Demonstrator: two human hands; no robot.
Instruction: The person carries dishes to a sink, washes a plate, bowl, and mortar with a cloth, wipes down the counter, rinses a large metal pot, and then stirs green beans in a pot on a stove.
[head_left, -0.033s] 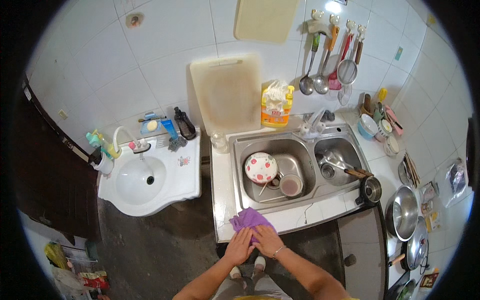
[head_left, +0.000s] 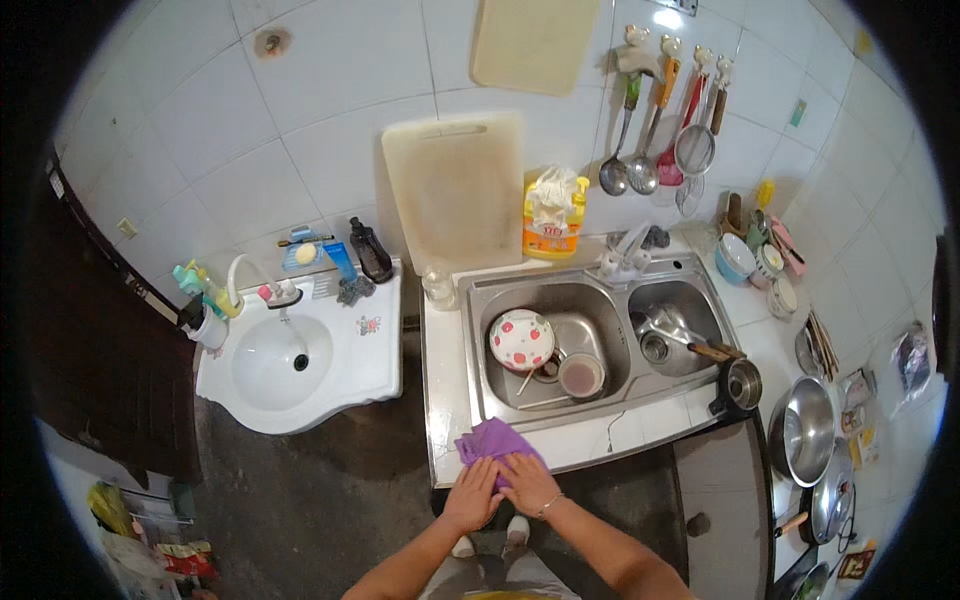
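Note:
A crumpled purple cloth [head_left: 490, 438] lies at the front left corner of the white tiled counter [head_left: 447, 405], just below the steel double sink. My left hand [head_left: 473, 494] rests on its lower part, fingers stretched out flat. Beside it, my right hand [head_left: 527, 482] also presses on the cloth with fingers extended. The two hands nearly touch, and the thumbs are hard to make out. In the larger basin [head_left: 610, 330] sit a white bowl with red strawberry patterns [head_left: 522, 339] and a cup of cloudy liquid [head_left: 581, 376].
Utensils with wooden handles [head_left: 715, 351] rest in the smaller basin. A black-handled steel pot [head_left: 742, 382] stands at the counter's right. Leaning on the wall is a cutting board [head_left: 455, 190], near a yellow bottle [head_left: 552, 215]. A white washbasin [head_left: 270, 355] stands to the left.
Both hands and the purple cloth have shifted slightly to the left. The hands remain flat on the cloth.

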